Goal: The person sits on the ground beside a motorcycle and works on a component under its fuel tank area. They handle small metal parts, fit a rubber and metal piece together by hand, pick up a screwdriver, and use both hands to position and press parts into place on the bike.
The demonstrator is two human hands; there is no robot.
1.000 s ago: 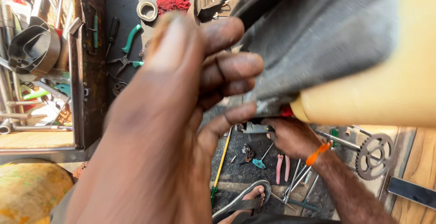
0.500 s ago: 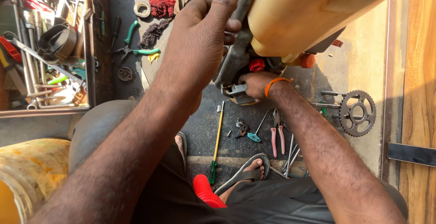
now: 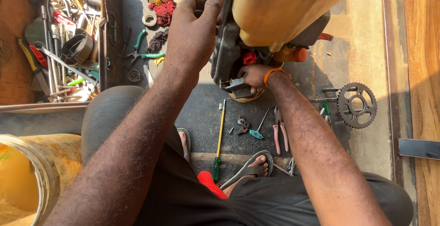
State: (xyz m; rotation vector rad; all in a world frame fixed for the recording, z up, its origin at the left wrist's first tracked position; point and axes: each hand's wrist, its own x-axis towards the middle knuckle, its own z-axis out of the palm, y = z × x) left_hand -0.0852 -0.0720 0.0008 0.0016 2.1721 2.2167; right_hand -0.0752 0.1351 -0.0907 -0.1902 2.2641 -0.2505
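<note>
The person's left hand (image 3: 195,29) is up top with its fingers curled over the edge of the dark engine casing (image 3: 227,47), which sits right under a yellow fuel tank (image 3: 284,8). Lower down, the right hand (image 3: 254,75) is closed around a small grey metal part (image 3: 239,88) at the bottom of that casing. On the floor just below lie a yellow-shafted screwdriver (image 3: 220,136), pink-handled pliers (image 3: 279,132) and a chain sprocket (image 3: 356,105).

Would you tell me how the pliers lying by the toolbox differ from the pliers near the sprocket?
The green-handled pliers lie with handles splayed wide; the pink-handled pliers lie with handles nearly closed. The green pair sits left of the left hand; the pink pair lies below the right hand. Both rest untouched on the floor.
</note>
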